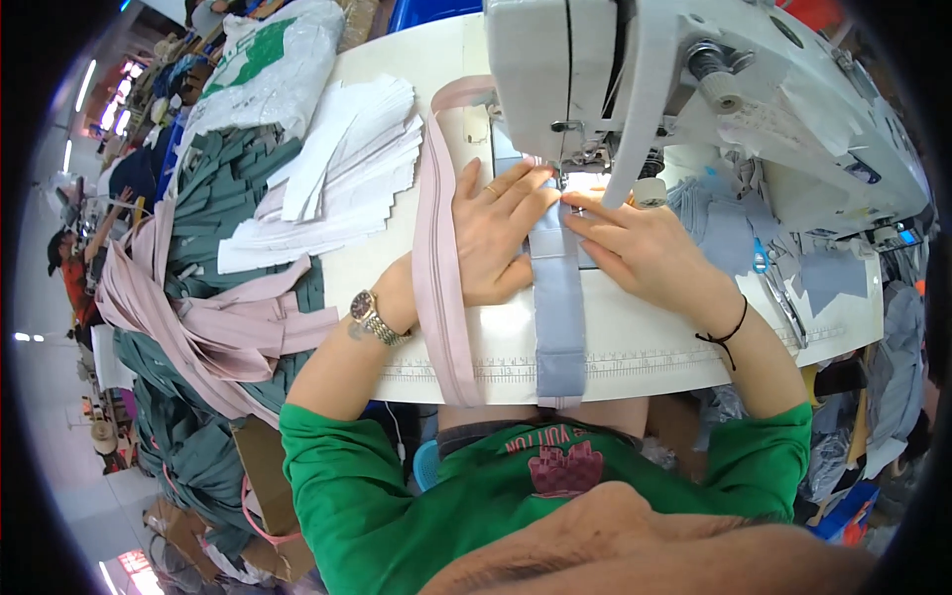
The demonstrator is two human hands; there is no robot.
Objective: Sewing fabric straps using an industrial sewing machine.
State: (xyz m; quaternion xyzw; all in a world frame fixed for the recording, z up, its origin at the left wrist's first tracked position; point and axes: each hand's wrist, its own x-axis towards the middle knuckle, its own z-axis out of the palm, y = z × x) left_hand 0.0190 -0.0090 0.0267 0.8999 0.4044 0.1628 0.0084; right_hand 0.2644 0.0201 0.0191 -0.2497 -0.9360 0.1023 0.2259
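A light blue fabric strip (558, 307) runs from under the needle area of a white sewing machine (526, 89) to the table's front edge. My left hand (493, 233) lies flat on the left of the strip, fingers stretched toward the needle with their tips on the fabric. On the other side, my right hand (640, 243) rests with extended fingers, its fingertips at the strip's right edge close to the presser foot. A pink zipper tape (441, 268) passes over my left wrist area and hangs toward the front edge. The exact stitching point is partly hidden by fingers.
White strips (347, 164) are stacked at the left, beside dark green fabric strips (223, 198) and a heap of pink zipper tapes (213, 317). Blue-handled scissors (778, 288) lie right, near blue-grey fabric pieces (729, 233). A printed ruler (654, 362) follows the front edge.
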